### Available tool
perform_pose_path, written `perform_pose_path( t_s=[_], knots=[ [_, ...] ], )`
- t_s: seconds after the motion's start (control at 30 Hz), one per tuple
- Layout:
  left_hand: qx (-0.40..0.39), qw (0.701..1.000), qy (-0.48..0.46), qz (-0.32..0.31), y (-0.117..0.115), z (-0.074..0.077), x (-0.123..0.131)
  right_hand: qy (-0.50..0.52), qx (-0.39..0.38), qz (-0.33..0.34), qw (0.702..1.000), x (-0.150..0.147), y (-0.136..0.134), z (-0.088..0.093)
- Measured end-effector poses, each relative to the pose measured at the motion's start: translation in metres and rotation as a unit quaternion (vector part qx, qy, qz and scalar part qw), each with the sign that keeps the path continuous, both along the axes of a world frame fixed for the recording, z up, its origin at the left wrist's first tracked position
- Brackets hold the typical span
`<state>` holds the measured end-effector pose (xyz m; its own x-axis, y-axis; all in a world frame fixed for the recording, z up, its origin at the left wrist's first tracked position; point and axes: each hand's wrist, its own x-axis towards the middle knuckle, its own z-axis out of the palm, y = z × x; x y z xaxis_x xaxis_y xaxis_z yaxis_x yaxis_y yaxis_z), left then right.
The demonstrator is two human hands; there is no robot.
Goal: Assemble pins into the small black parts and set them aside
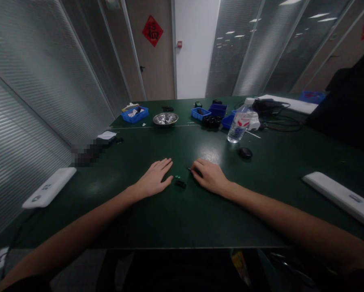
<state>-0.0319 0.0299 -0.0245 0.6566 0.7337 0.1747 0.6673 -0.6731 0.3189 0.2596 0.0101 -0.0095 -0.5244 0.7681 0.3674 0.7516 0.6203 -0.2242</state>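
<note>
My left hand [155, 177] lies flat on the green table, its fingers stretched out and the thumb apart, holding nothing. Just right of its thumb are a small green piece that looks like a circuit board [177, 177] and a small black part [180, 184]. On the other side of these pieces, my right hand [210, 175] rests on the table with its fingers curled. It grips a small dark tool [198, 172] with a thin metal tip that points left. The fingers cover part of this tool, so its exact kind does not show.
Farther back stand a metal bowl [165, 119], a blue basket [135, 114], a smaller blue tray [200, 113] and a water bottle [240, 121]. A black mouse [245, 153] lies right of my right hand. White devices flank me, left [50, 187] and right [340, 196].
</note>
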Motion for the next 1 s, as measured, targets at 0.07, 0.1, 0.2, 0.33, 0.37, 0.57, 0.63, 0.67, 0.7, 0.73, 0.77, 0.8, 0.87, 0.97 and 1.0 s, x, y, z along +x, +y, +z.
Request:
perform_pose_path(
  t_s=[0.07, 0.1, 0.2, 0.33, 0.37, 0.57, 0.63, 0.67, 0.7, 0.73, 0.77, 0.8, 0.87, 0.97, 1.0],
  knots=[
    [-0.001, 1.0, 0.009, 0.002, -0.001, 0.001, 0.001, -0.004, -0.001, 0.001, 1.0, -0.001, 0.0, 0.0],
    [-0.002, 1.0, 0.014, 0.003, -0.002, 0.001, 0.002, -0.006, -0.002, 0.0, 1.0, -0.001, -0.001, 0.0],
    [-0.003, 1.0, 0.026, 0.013, -0.003, 0.004, 0.002, -0.012, -0.01, -0.007, 1.0, -0.002, -0.001, 0.001],
    [-0.003, 1.0, -0.005, 0.018, -0.008, 0.013, 0.005, -0.017, -0.02, -0.01, 1.0, -0.002, -0.003, 0.004],
    [-0.004, 1.0, -0.022, 0.006, -0.011, 0.016, 0.006, -0.017, -0.022, -0.009, 1.0, -0.002, -0.003, 0.004],
    [-0.004, 0.99, -0.087, -0.113, -0.029, 0.03, 0.02, -0.02, -0.02, -0.012, 1.0, -0.002, -0.003, 0.004],
    [-0.005, 0.989, -0.091, -0.12, -0.031, 0.03, 0.022, -0.022, -0.019, -0.014, 0.999, -0.002, -0.002, 0.003],
    [-0.006, 0.989, -0.096, -0.114, -0.031, 0.029, 0.023, -0.021, -0.018, -0.015, 0.999, -0.002, -0.002, 0.002],
    [-0.009, 0.989, -0.102, -0.104, -0.03, 0.029, 0.023, -0.021, -0.018, -0.015, 1.0, -0.002, -0.002, 0.002],
    [-0.013, 0.99, -0.105, -0.095, -0.03, 0.028, 0.023, -0.02, -0.018, -0.014, 1.0, -0.002, -0.002, 0.002],
    [-0.017, 0.99, -0.106, -0.088, -0.029, 0.028, 0.023, -0.019, -0.018, -0.013, 1.0, -0.002, -0.002, 0.002],
    [-0.022, 0.991, -0.105, -0.083, -0.029, 0.028, 0.023, -0.018, -0.019, -0.012, 1.0, -0.002, -0.002, 0.002],
    [-0.027, 0.992, -0.097, -0.081, -0.03, 0.029, 0.023, -0.016, -0.021, -0.009, 1.0, -0.002, -0.003, 0.003],
    [-0.034, 0.993, -0.077, -0.08, -0.032, 0.033, 0.022, -0.014, -0.023, -0.007, 1.0, -0.001, -0.003, 0.004],
    [-0.039, 0.994, -0.071, -0.08, -0.033, 0.034, 0.021, -0.013, -0.025, -0.006, 1.0, -0.001, -0.003, 0.005]
  ],
)
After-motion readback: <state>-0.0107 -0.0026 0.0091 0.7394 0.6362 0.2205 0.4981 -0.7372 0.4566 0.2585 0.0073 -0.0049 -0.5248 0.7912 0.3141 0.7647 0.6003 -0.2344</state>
